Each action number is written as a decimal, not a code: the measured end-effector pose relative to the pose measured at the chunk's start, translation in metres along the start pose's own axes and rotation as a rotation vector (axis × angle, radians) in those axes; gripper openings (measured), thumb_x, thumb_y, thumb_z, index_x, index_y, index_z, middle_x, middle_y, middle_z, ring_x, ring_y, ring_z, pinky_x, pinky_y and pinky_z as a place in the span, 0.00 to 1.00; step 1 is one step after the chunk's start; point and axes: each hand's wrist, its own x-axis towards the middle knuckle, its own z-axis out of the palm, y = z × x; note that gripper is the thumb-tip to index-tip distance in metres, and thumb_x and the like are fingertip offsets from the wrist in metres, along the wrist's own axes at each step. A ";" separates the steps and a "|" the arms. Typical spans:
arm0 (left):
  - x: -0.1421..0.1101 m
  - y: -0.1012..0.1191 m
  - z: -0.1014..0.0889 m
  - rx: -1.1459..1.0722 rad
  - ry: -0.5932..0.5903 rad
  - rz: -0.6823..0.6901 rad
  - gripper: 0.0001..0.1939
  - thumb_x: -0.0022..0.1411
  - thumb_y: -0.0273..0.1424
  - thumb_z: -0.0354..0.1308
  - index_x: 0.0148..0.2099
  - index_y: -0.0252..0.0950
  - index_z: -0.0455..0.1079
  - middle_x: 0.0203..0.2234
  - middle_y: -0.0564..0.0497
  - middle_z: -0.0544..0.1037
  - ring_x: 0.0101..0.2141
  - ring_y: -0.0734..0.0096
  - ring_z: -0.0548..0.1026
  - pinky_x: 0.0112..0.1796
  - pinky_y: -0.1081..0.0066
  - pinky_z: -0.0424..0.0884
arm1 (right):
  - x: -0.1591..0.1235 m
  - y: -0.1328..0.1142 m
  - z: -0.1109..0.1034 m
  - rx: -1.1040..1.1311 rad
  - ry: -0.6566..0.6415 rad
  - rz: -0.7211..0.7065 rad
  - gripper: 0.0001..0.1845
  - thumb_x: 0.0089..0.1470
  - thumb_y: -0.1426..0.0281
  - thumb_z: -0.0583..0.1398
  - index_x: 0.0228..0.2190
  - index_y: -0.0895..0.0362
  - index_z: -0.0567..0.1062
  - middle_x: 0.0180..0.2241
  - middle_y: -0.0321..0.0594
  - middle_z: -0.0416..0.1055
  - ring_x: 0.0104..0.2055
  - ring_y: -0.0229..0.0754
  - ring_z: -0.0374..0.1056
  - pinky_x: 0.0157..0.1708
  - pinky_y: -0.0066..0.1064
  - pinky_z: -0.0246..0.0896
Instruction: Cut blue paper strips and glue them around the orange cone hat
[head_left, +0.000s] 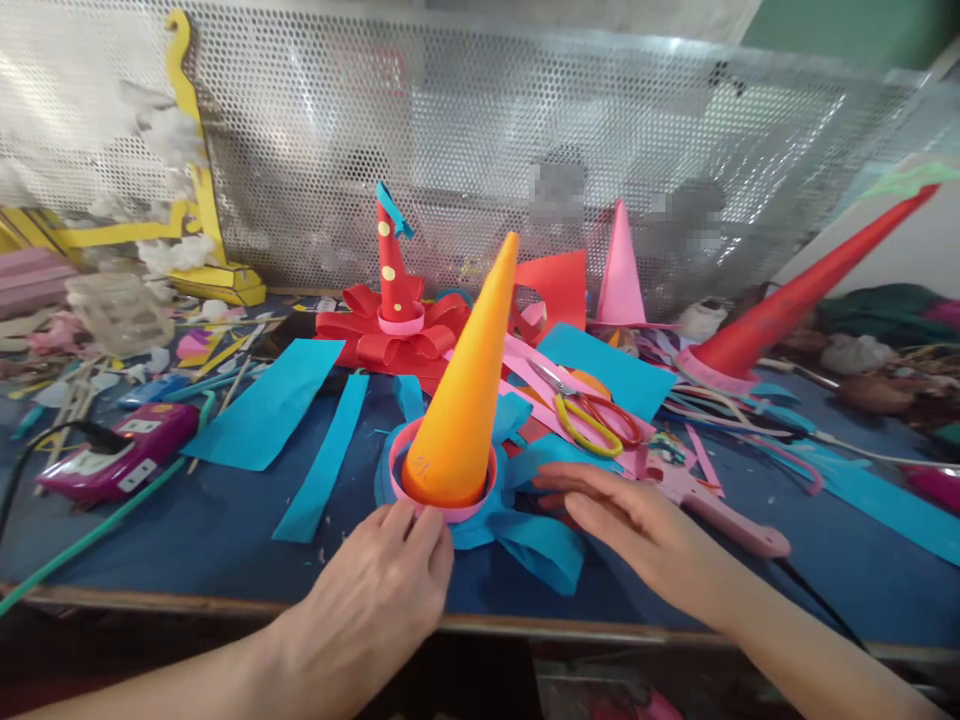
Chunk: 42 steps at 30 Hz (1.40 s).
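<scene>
An orange paper cone [466,400] stands tilted slightly right inside a pink paper band [400,455]. Blue paper loops [541,545] spread out around the band like petals. My left hand [386,565] has its fingers curled onto the band's near edge, pinching it. On the other side, my right hand [626,515] is stretched out, fingers apart from the cone, over a blue loop; its fingertips touch or nearly touch the paper. A loose blue strip [326,455] lies left of the cone.
Scissors [589,425] with yellow and red handles and a pink glue gun [716,505] lie to the right. Behind stand a red dotted cone [390,265], a pink cone [621,275] and a tilted red cone [810,290]. A purple power strip [124,455] sits at left.
</scene>
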 end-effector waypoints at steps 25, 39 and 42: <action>0.016 -0.098 -0.008 -1.059 0.274 -0.417 0.40 0.49 0.31 0.67 0.63 0.41 0.56 0.55 0.40 0.69 0.56 0.52 0.68 0.46 0.57 0.73 | 0.111 -0.031 0.000 -0.560 0.228 -0.230 0.20 0.54 0.65 0.60 0.50 0.53 0.72 0.47 0.45 0.74 0.43 0.48 0.73 0.39 0.35 0.70; 0.014 -0.122 -0.031 -1.333 0.461 -0.407 0.27 0.48 0.27 0.69 0.51 0.42 0.71 0.44 0.52 0.78 0.45 0.59 0.77 0.46 0.60 0.75 | 0.107 -0.073 -0.037 -0.383 0.358 -0.350 0.13 0.59 0.68 0.57 0.43 0.57 0.75 0.45 0.40 0.76 0.46 0.41 0.72 0.48 0.34 0.66; 0.027 -0.114 -0.023 -1.325 0.462 -0.401 0.26 0.50 0.30 0.68 0.52 0.41 0.69 0.44 0.52 0.77 0.45 0.59 0.76 0.45 0.59 0.75 | 0.104 -0.058 -0.050 -0.393 0.439 -0.349 0.12 0.57 0.67 0.57 0.41 0.59 0.76 0.43 0.43 0.76 0.45 0.45 0.72 0.48 0.38 0.66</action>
